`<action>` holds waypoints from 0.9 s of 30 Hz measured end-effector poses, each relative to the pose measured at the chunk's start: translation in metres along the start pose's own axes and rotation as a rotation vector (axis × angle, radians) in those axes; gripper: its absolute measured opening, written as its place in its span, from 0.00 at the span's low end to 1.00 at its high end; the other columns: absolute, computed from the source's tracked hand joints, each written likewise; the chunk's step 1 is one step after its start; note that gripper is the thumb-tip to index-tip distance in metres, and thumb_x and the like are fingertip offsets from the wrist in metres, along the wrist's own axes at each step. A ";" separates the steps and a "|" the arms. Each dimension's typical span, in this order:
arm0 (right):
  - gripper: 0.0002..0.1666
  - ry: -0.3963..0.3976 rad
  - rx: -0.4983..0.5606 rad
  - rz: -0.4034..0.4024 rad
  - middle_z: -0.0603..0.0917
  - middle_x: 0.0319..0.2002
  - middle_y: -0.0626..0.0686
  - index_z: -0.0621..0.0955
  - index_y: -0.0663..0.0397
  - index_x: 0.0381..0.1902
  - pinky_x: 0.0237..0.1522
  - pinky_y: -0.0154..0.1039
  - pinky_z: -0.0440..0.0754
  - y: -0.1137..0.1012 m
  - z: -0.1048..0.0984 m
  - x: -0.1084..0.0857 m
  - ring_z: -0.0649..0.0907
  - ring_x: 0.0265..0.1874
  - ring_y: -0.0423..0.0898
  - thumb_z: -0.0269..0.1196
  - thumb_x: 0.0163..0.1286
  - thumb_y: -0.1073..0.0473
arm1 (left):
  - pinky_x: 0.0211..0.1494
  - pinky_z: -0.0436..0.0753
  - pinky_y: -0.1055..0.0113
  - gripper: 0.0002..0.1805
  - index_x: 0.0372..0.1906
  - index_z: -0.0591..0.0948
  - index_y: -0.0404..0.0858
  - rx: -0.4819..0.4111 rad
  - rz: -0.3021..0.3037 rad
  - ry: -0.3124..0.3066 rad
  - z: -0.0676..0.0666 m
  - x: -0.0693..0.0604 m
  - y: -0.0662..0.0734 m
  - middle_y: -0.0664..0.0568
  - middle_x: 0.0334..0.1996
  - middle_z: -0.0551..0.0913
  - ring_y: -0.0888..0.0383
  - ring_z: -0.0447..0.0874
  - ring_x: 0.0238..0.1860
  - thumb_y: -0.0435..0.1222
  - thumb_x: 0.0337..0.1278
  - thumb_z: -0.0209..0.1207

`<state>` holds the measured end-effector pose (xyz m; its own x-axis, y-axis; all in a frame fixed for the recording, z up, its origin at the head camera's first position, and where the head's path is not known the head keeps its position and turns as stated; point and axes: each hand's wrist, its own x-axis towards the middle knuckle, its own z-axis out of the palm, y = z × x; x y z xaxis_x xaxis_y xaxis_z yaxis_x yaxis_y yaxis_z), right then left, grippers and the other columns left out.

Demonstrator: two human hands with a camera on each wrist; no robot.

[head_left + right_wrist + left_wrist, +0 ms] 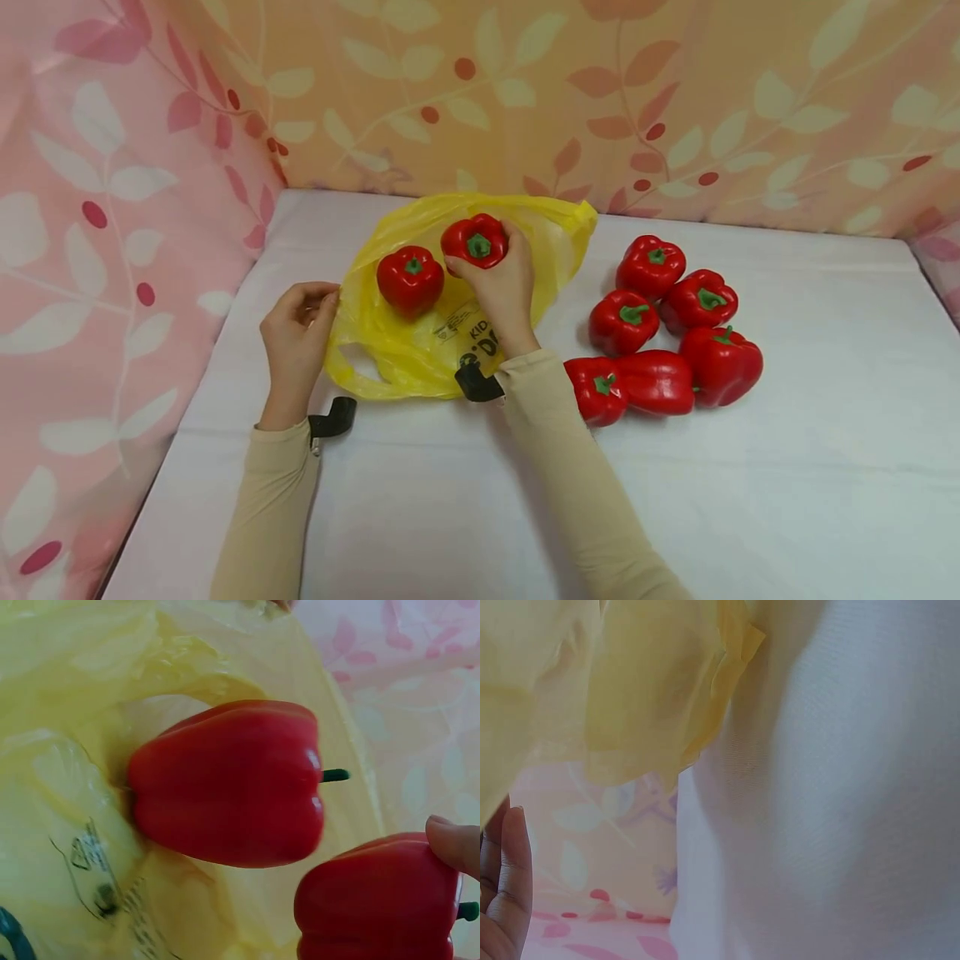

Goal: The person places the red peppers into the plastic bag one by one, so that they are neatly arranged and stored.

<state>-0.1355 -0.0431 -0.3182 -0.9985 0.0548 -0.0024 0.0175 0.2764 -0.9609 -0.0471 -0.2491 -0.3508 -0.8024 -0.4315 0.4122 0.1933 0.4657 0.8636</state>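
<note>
A yellow plastic bag (390,367) lies spread on the table with its mouth open upward. The left hand (296,346) pinches the bag's left edge between thumb and fingertips; in the left wrist view only part of that hand (508,885) shows, beside the yellow film (652,690). The right hand (510,292) grips a red bell pepper (456,237) with a green stem, over the bag. Left of it, another red pepper (405,287) sits upright on the bag. The right wrist view shows the sitting pepper (225,784), and the thumb (456,844) on the gripped pepper (375,900).
Several red peppers stand or lie grouped on the white table (825,417) to the right, among them an upright one (648,271) at the back and one on its side (656,383) nearer the front. Floral curtains (675,100) border the table behind and at the left.
</note>
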 end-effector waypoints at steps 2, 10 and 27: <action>0.48 0.016 0.014 0.006 0.68 0.63 0.53 0.62 0.57 0.68 0.61 0.39 0.70 0.004 0.004 0.002 0.69 0.60 0.48 0.73 0.53 0.56 | 0.35 0.75 0.81 0.07 0.37 0.81 0.22 0.004 0.000 0.004 -0.001 0.000 0.000 0.35 0.32 0.82 0.70 0.76 0.29 0.24 0.56 0.60; 0.48 0.014 0.005 0.019 0.69 0.63 0.54 0.64 0.57 0.67 0.62 0.40 0.69 0.016 0.010 0.013 0.69 0.61 0.49 0.74 0.51 0.57 | 0.35 0.76 0.81 0.06 0.37 0.81 0.23 0.023 0.013 0.006 -0.001 0.002 -0.006 0.37 0.32 0.82 0.70 0.76 0.29 0.25 0.56 0.60; 0.51 -0.117 -0.089 0.087 0.67 0.66 0.55 0.62 0.58 0.69 0.64 0.37 0.66 0.021 0.018 0.036 0.68 0.63 0.49 0.74 0.51 0.54 | 0.35 0.75 0.82 0.06 0.37 0.82 0.24 0.011 -0.010 0.010 -0.001 0.001 -0.004 0.37 0.33 0.82 0.69 0.76 0.30 0.25 0.56 0.61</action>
<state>-0.1723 -0.0530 -0.3438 -0.9921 -0.0281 -0.1222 0.1040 0.3595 -0.9273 -0.0478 -0.2524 -0.3531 -0.7986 -0.4434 0.4069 0.1791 0.4703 0.8641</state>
